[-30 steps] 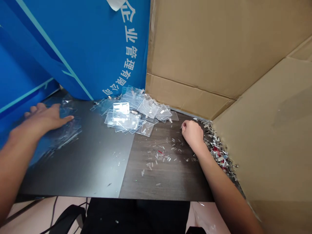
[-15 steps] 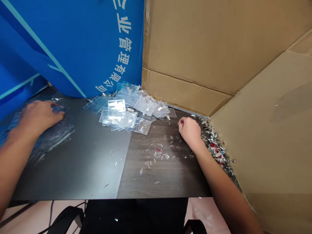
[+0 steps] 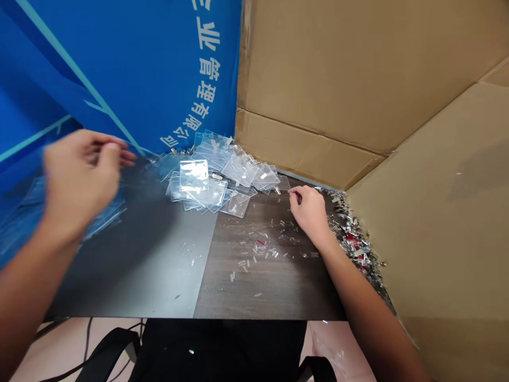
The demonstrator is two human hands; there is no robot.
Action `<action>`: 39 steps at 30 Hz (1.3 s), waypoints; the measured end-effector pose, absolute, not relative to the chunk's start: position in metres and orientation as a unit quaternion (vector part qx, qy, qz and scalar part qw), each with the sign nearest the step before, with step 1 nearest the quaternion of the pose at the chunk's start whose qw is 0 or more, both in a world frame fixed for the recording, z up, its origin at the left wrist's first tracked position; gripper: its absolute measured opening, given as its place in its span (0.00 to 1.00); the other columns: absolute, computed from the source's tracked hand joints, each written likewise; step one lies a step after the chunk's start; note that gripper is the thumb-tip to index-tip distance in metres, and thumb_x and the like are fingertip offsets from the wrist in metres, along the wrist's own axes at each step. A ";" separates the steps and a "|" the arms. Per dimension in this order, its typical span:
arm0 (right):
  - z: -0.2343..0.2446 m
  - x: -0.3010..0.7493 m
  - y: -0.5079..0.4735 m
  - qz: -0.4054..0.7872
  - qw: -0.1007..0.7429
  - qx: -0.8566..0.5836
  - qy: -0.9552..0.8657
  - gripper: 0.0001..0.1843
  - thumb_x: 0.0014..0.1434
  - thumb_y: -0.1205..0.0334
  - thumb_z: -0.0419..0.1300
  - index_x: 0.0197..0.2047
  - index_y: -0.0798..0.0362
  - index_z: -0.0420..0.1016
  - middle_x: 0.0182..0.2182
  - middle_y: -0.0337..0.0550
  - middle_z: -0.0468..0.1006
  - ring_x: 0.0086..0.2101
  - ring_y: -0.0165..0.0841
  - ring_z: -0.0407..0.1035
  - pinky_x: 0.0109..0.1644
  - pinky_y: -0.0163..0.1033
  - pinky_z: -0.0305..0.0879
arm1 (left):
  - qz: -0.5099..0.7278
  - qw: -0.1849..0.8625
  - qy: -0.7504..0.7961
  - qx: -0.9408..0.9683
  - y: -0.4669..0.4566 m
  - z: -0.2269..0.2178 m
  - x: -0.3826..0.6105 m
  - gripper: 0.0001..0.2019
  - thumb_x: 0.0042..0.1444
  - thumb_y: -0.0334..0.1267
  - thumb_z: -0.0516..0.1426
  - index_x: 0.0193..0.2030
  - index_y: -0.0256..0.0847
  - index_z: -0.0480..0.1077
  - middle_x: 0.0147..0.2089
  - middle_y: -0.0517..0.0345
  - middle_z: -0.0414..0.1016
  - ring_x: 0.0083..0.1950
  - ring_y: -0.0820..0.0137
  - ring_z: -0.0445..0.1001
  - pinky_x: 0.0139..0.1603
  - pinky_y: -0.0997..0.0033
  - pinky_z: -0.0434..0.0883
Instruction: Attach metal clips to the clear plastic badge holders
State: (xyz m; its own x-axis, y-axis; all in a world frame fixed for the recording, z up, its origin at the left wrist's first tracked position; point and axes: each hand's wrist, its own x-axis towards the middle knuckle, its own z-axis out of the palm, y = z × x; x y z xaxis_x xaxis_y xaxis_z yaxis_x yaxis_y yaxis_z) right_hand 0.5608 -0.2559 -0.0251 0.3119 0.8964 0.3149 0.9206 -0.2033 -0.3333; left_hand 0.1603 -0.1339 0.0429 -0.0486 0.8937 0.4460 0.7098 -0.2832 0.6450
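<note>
My left hand (image 3: 81, 178) is raised over the left pile of clear plastic card sleeves (image 3: 105, 215), blurred by motion. Its thumb and fingers pinch together, and a faint, smeared clear sleeve (image 3: 143, 159) extends from the fingertips. On the right, my right hand (image 3: 308, 209) rests near the table surface, thumb and forefinger closed in a pinch. Whatever lies between those fingertips is too small to make out. Just left of it spreads a loose heap of clear card sleeves (image 3: 204, 193), some with small metal clips (image 3: 217, 176).
Metal clips (image 3: 352, 233) heap along the right cardboard wall (image 3: 445, 223). Small clear plastic bits (image 3: 258, 254) and a red sliver (image 3: 261, 242) lie scattered on the dark table (image 3: 254, 302). Another cardboard panel (image 3: 318, 79) and a blue printed cloth (image 3: 159, 63) stand behind.
My left hand has lifted off the left pile and moved right, bringing up a clear sleeve. The right hand has stayed nearly in place, its fingertips shifting slightly. The view has moved a little.
</note>
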 end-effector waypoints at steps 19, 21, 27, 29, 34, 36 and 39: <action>-0.036 0.483 -0.293 0.412 0.434 -0.560 -0.573 0.13 0.78 0.51 0.56 0.43 0.48 0.76 0.28 0.32 0.65 0.27 0.31 0.58 0.33 0.36 0.55 | 0.168 0.848 0.220 0.452 -0.197 -0.046 0.266 0.40 0.66 0.79 0.52 0.62 0.46 0.80 0.43 0.53 0.66 0.37 0.65 0.60 0.38 0.59 0.63; -0.029 0.477 -0.299 0.418 0.407 -0.540 -0.607 0.14 0.77 0.51 0.58 0.42 0.48 0.79 0.30 0.35 0.70 0.30 0.32 0.62 0.36 0.37 0.59 | 0.183 0.812 0.238 0.501 -0.200 -0.050 0.266 0.36 0.67 0.72 0.60 0.71 0.49 0.76 0.45 0.53 0.68 0.41 0.65 0.65 0.42 0.60 0.67; -0.026 0.467 -0.307 0.404 0.390 -0.522 -0.643 0.12 0.72 0.50 0.67 0.43 0.49 0.82 0.25 0.31 0.62 0.27 0.30 0.57 0.36 0.37 0.59 | 0.291 0.683 0.244 0.624 -0.203 -0.057 0.267 0.43 0.69 0.49 0.67 0.86 0.50 0.56 0.50 0.55 0.68 0.49 0.63 0.69 0.60 0.56 0.70; -0.029 0.468 -0.304 0.385 0.408 -0.532 -0.634 0.13 0.73 0.51 0.66 0.42 0.50 0.83 0.26 0.33 0.66 0.27 0.31 0.59 0.34 0.37 0.59 | 0.327 0.668 0.246 0.622 -0.203 -0.058 0.268 0.40 0.70 0.46 0.66 0.85 0.50 0.57 0.51 0.55 0.67 0.48 0.64 0.67 0.58 0.57 0.71; -0.031 0.472 -0.299 0.344 0.440 -0.542 -0.627 0.12 0.72 0.54 0.64 0.39 0.50 0.83 0.25 0.34 0.68 0.27 0.31 0.62 0.32 0.36 0.59 | 0.359 0.668 0.234 0.608 -0.207 -0.057 0.269 0.39 0.66 0.37 0.67 0.80 0.51 0.60 0.50 0.56 0.66 0.45 0.67 0.67 0.50 0.63 0.72; -0.032 0.470 -0.300 0.303 0.446 -0.547 -0.640 0.08 0.70 0.58 0.66 0.40 0.50 0.83 0.22 0.30 0.62 0.24 0.28 0.58 0.31 0.36 0.57 | 0.373 0.662 0.223 0.610 -0.209 -0.057 0.269 0.34 0.65 0.36 0.68 0.75 0.50 0.64 0.48 0.57 0.67 0.45 0.67 0.68 0.48 0.65 0.71; -0.033 0.468 -0.302 0.201 0.477 -0.557 -0.649 0.03 0.68 0.63 0.67 0.40 0.50 0.83 0.20 0.25 0.58 0.21 0.26 0.54 0.31 0.36 0.58 | 0.431 0.635 0.198 0.610 -0.211 -0.054 0.268 0.14 0.70 0.42 0.66 0.59 0.47 0.74 0.45 0.56 0.70 0.46 0.65 0.69 0.49 0.65 0.70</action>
State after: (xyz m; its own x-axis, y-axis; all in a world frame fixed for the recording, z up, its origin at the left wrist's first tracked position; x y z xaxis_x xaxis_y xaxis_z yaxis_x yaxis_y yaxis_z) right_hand 0.4681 -0.3019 -0.0332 0.0769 0.9150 0.3960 0.5317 0.2983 -0.7926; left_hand 0.2681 -0.2111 -0.0535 0.5506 0.7886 0.2736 -0.3045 -0.1155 0.9455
